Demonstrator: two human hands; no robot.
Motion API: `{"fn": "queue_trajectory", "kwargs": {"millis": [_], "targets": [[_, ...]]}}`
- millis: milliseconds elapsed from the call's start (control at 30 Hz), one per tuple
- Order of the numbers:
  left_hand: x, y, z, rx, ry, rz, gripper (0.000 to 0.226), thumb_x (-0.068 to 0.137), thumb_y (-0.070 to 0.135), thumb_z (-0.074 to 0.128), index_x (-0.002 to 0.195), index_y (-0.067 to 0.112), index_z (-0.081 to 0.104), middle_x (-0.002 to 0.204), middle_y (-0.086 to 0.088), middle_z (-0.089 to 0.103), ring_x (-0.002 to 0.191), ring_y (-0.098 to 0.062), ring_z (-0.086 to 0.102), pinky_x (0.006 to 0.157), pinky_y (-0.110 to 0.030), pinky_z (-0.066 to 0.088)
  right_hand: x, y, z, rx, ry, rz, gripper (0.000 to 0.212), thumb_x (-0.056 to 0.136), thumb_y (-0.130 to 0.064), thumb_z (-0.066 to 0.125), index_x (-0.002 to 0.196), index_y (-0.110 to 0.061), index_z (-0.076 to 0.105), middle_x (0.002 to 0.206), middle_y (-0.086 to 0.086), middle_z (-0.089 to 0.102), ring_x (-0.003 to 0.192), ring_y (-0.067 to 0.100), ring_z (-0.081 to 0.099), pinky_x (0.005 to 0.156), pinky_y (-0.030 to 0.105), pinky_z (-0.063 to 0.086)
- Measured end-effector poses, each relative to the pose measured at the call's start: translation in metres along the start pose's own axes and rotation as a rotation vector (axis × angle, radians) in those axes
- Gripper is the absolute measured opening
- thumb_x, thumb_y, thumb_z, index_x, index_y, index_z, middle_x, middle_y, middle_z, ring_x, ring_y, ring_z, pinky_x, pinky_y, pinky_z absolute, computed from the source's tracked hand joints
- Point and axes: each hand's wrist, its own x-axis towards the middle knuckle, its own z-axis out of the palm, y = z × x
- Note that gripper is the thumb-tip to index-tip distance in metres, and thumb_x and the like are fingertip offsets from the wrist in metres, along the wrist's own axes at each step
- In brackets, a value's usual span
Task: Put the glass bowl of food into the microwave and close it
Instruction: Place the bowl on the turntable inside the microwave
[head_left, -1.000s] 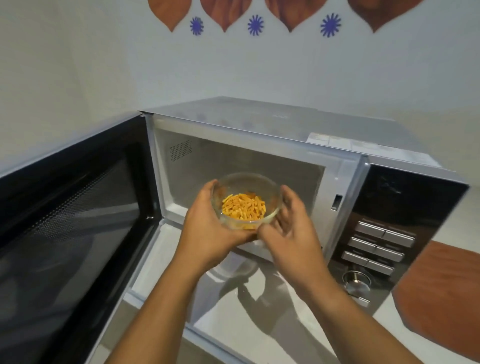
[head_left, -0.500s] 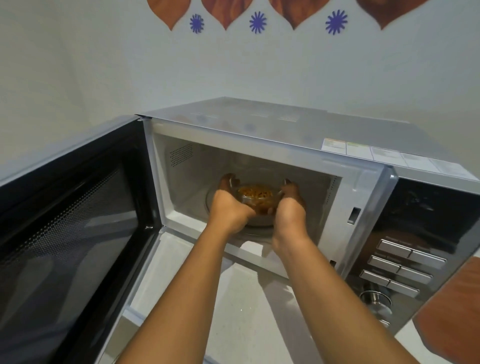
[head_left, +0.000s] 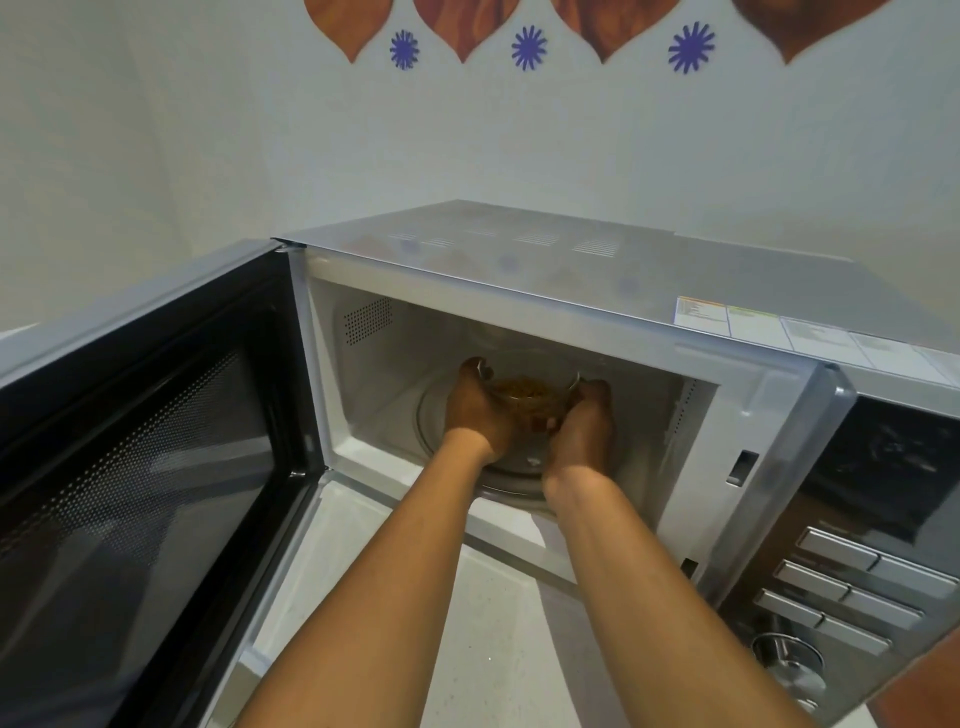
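head cam | faces forward-down | close to open microwave (head_left: 519, 291)

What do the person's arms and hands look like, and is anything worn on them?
Both forearms are bare as far as the picture shows: no sleeve reaches into view. The left hand and the right hand wear no gloves, and no watch or bracelet shows at either wrist. Rings cannot be ruled out, since the fingers are mostly hidden.

1. A pale, plain wall (head_left: 519, 145) fills the upper part of the view.
2. Brown leaf-shaped decals (head_left: 348, 23) hang along its top edge, with blue starburst decals (head_left: 529, 48) between them.
3. A white countertop (head_left: 498, 639) lies below, evenly and softly lit.
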Motion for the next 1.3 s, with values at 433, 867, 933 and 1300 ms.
{"fn": "queue_trajectory", "kwargs": {"millis": [433,867,933,1300], "targets": [[0.000,-0.008,0.017,0.077,0.017,0.025,0.084,0.073,0.029,0.085,0.139,0.016,0.035,0.133,-0.010,0.056,0.118,-0.031,0.057,0.087,-0.030,0.046,0.007,0.004,-0.003,0.026,-0.024,0.035,0.027,0.089,-0.038,0.040,0.074,-0.023,0.057,0.070,0.002,0.060,0.062,0.019,0.055,0.054,0.028,0.041],[-0.010,0.002,0.012,0.148,0.058,-0.001,0.096,0.076,0.028,0.083,0.149,0.015,0.021,0.141,-0.012,0.049,0.128,-0.033,0.050,0.100,-0.037,0.049,-0.001,0.000,-0.007,-0.161,0.024,-0.133,0.030,0.096,-0.025,0.041,0.118,-0.010,0.056,0.113,0.013,0.054,0.094,0.024,0.050,0.065,0.019,0.046],[-0.019,0.003,0.008,0.107,0.120,0.043,0.079,0.076,0.024,0.082,0.139,0.020,0.034,0.127,-0.006,0.054,0.123,-0.028,0.054,0.090,-0.025,0.049,-0.007,-0.004,-0.008,-0.196,0.040,-0.212,0.031,0.095,-0.017,0.042,0.120,-0.005,0.057,0.112,0.015,0.055,0.093,0.022,0.047,0.054,0.008,0.041],[-0.132,-0.002,-0.008,0.078,0.242,0.117,0.068,0.092,0.045,0.060,0.148,0.020,0.029,0.150,-0.003,0.044,0.133,-0.021,0.045,0.094,-0.021,0.034,-0.093,-0.003,-0.053,-0.264,-0.135,-0.249,0.027,0.080,-0.036,0.052,0.090,-0.022,0.072,0.082,-0.010,0.071,0.081,0.007,0.065,0.072,0.033,0.048]]}}
